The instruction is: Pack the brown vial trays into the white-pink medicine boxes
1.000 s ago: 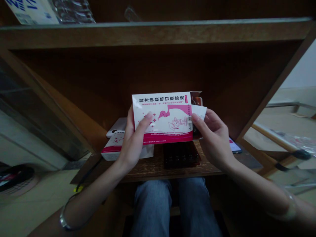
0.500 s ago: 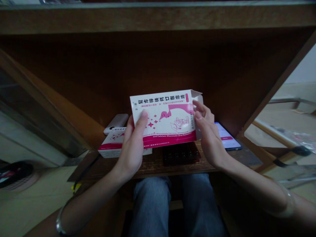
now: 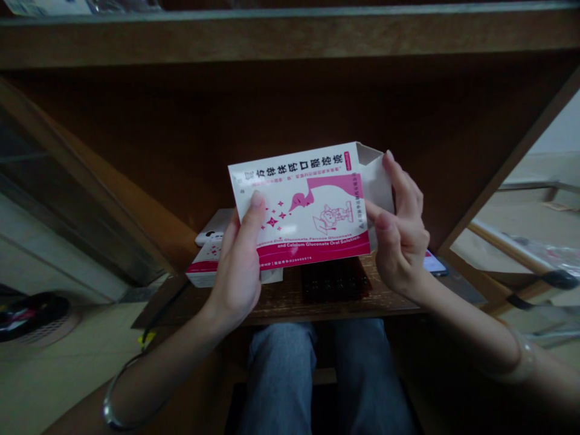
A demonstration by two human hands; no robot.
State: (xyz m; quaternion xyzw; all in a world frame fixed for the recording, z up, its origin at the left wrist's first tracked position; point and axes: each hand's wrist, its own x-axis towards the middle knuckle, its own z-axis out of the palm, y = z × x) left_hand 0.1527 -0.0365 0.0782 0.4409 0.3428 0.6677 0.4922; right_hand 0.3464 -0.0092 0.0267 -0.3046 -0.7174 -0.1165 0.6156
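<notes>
A white and magenta medicine box (image 3: 312,205) is raised above the shelf, its printed face toward me. My left hand (image 3: 240,260) grips its left end, thumb on the front. At the right end the flap stands open, and my right hand (image 3: 401,232) holds that flap between its fingers. Below the box, dark brown packs of ampoules (image 3: 335,281) lie on the wooden shelf (image 3: 281,305). A second white and magenta box (image 3: 203,266) lies behind my left wrist, partly hidden by my left hand.
A phone (image 3: 434,263) lies on the right of the shelf, and a white case (image 3: 215,223) stands behind the second box. A dark basket (image 3: 38,320) is on the floor at left. Metal rails (image 3: 512,251) are at right.
The right end flap has been pulled further out and open. My right hand has moved right and up with it, and the box is raised slightly and tilted more.
</notes>
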